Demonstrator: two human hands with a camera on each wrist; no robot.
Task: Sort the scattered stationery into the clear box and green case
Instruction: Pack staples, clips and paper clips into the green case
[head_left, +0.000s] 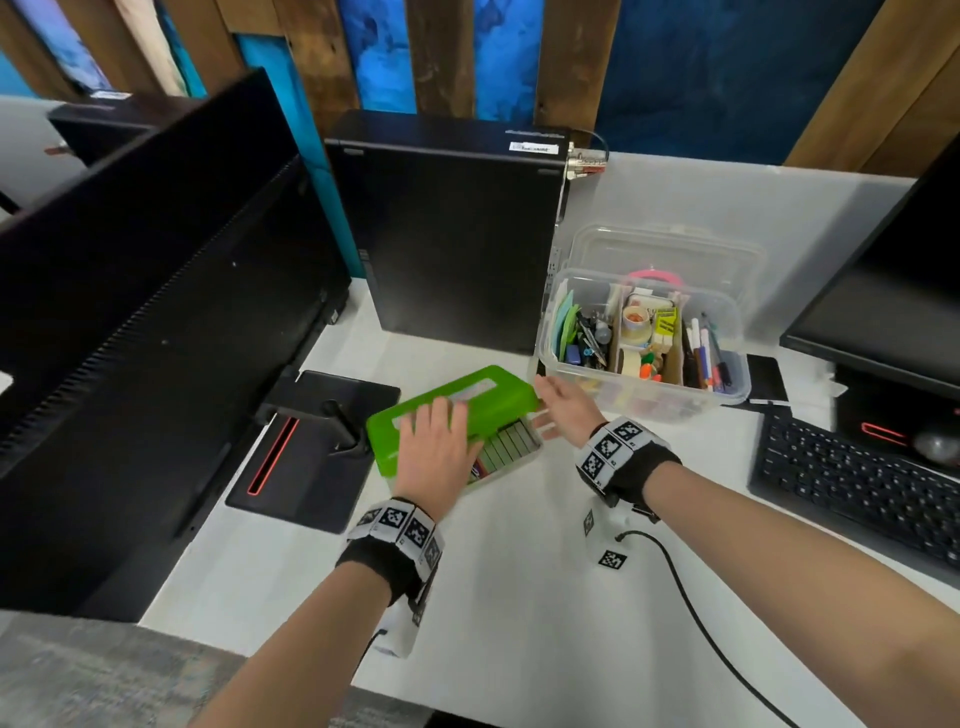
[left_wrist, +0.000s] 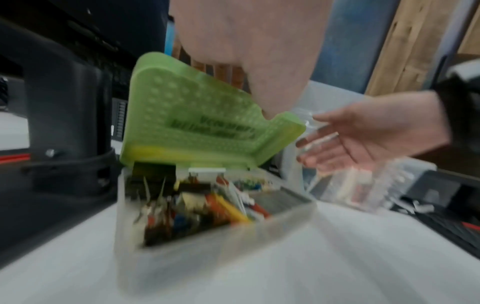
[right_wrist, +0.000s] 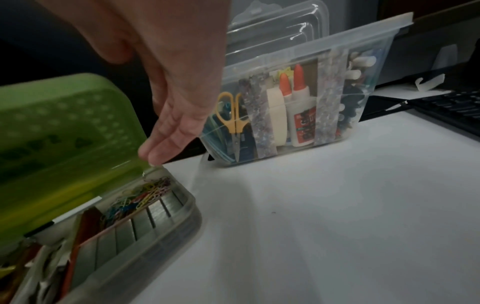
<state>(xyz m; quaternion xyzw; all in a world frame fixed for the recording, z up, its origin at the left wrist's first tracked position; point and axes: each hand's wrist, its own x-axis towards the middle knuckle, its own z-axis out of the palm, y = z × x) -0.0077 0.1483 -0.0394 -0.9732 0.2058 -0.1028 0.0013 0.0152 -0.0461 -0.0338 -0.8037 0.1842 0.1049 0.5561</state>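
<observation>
The green case (head_left: 467, 410) sits on the white desk, its green lid (left_wrist: 197, 123) partly raised over a clear base holding paper clips (right_wrist: 140, 197), staples and pens. My left hand (head_left: 434, 447) lies flat on top of the lid with straight fingers. My right hand (head_left: 566, 405) is open beside the lid's right end, fingertips (right_wrist: 155, 152) near the hinge corner. The clear box (head_left: 644, 343) stands just right of the case, open, with scissors (right_wrist: 232, 115), glue bottles (right_wrist: 298, 115), tape and markers inside.
A black computer tower (head_left: 457, 234) stands behind the case. A large monitor (head_left: 156, 312) and its base (head_left: 311, 447) fill the left. A black keyboard (head_left: 857, 483) lies at right. The box's clear lid (head_left: 670, 254) leans behind the box. A cable (head_left: 691, 597) crosses the desk.
</observation>
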